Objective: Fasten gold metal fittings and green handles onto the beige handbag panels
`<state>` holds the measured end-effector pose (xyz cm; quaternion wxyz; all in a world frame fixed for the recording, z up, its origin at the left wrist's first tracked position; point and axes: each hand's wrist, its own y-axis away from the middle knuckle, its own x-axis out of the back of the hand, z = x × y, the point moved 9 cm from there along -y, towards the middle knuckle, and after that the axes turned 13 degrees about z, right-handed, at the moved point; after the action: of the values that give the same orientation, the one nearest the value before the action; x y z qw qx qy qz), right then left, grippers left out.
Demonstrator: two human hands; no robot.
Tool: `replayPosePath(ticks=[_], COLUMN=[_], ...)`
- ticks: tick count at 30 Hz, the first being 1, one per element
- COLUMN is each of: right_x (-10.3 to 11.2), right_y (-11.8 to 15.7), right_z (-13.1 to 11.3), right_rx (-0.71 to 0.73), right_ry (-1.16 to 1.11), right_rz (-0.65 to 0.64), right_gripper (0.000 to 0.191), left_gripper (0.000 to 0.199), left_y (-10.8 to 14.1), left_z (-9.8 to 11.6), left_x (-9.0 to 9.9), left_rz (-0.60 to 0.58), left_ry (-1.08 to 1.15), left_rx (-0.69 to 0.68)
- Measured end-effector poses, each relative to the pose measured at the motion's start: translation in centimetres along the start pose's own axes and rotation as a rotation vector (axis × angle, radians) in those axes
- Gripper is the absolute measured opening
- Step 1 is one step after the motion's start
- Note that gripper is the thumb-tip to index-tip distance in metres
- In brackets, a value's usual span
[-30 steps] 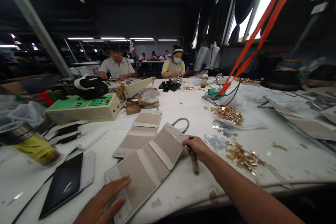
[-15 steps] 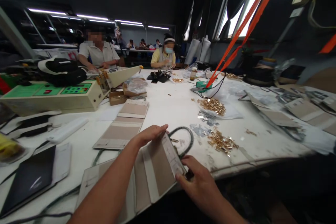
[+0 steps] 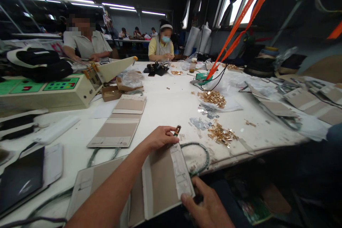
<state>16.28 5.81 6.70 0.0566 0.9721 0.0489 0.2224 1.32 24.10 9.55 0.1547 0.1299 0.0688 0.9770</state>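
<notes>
My left hand (image 3: 162,138) is closed, with thumb and fingers pinching a small gold-and-dark metal fitting (image 3: 177,130) at the top edge of a beige bag panel (image 3: 161,181). Whether the fitting is joined to the panel I cannot tell. My right hand (image 3: 208,201) grips the panel's lower right corner, thumb on top and fingers underneath. From the panel's right side a dark green cord handle (image 3: 207,155) loops out over the table. Another flat beige panel (image 3: 117,128) with a green handle lies further left.
Piles of gold metal fittings (image 3: 222,135) and silver plates (image 3: 200,123) lie to the right on the white table (image 3: 157,107). At left stands a beige and green machine (image 3: 53,94). Orange straps (image 3: 237,42) hang down at right. Two people sit across the table.
My left fingers, earlier over the panel's top edge, now pinch the metal fitting there. The right hand keeps the corner, and panel and hand sit slightly lower. The view has shifted.
</notes>
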Motion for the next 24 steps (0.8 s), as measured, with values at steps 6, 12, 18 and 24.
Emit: replayPosePath(ticks=[6,12,18,24], right_x=[-0.4,-0.8,-1.8,2.5], right_y=[1.2,2.1,3.5,1.3], right_z=[2.4,2.8,4.7,2.6], right_rx=[-0.133,-0.157,-0.176,-0.043], right_ry=[-0.080,-0.143,-0.169,0.321], right_rz=[-0.024,0.009,-0.055,-0.008], right_gripper=[0.045,0.050,0.048,0.030], left_gripper=[0.071,0.066,0.058,0.048], left_y=[0.2,1.1,1.8,2.3], left_z=[-2.7,-2.6,-3.2,-3.1], left_x=[-3.0,-3.3,-3.8,-4.6], left_rz=[0.041,0.025,0.096,0.113], left_ry=[-0.109,-0.138,-0.163,-0.189], left_rx=[0.065,0.012,-0.063,-0.147])
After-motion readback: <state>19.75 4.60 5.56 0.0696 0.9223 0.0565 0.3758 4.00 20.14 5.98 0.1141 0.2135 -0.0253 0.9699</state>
